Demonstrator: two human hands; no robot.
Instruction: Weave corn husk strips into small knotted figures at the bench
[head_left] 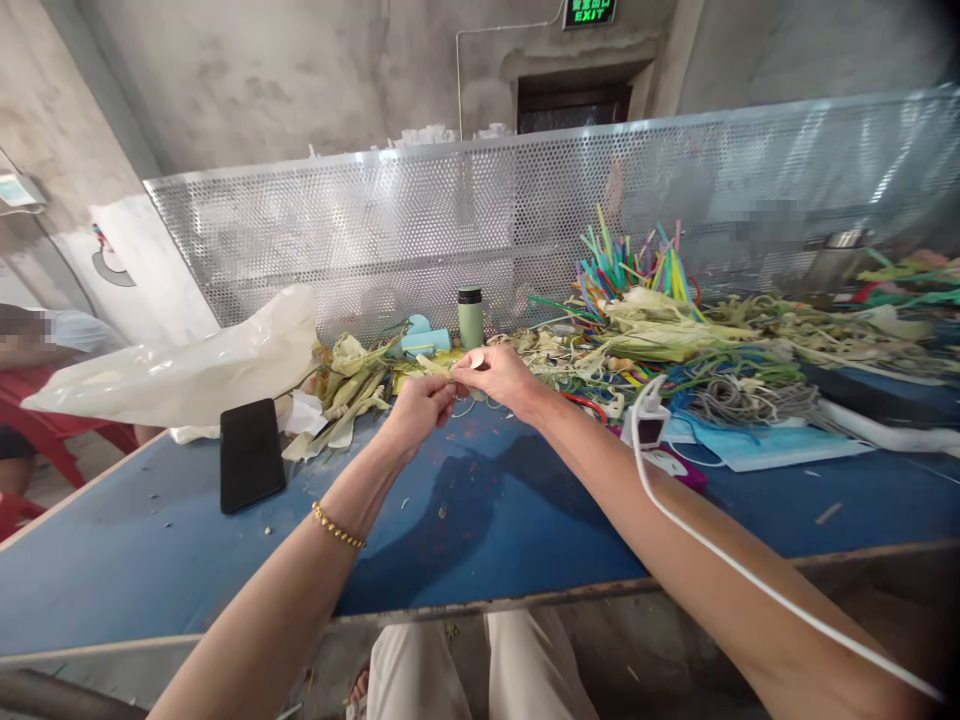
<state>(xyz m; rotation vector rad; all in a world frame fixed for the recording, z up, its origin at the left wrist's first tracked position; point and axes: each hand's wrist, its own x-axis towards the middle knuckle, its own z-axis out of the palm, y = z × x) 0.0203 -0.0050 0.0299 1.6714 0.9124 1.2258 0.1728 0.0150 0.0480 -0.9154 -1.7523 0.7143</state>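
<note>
My left hand [421, 402] and my right hand [495, 376] meet above the blue table [465, 520], both with fingers pinched together on a thin pale-green leaf strip [444, 372] held between them. A gold bracelet sits on my left wrist. Just behind the hands lies a heap of pale leaf strips [352, 390]. A larger pile of strips and coloured sticks [652, 320] spreads to the right.
A black phone [250, 453] lies flat at the left. Also on the table: a green flask [470, 317], a white plastic bag [187, 370], a charger with a white cable [651, 425], a blue mask [757, 450]. A perforated metal screen [525, 210] backs the table. A person sits at far left.
</note>
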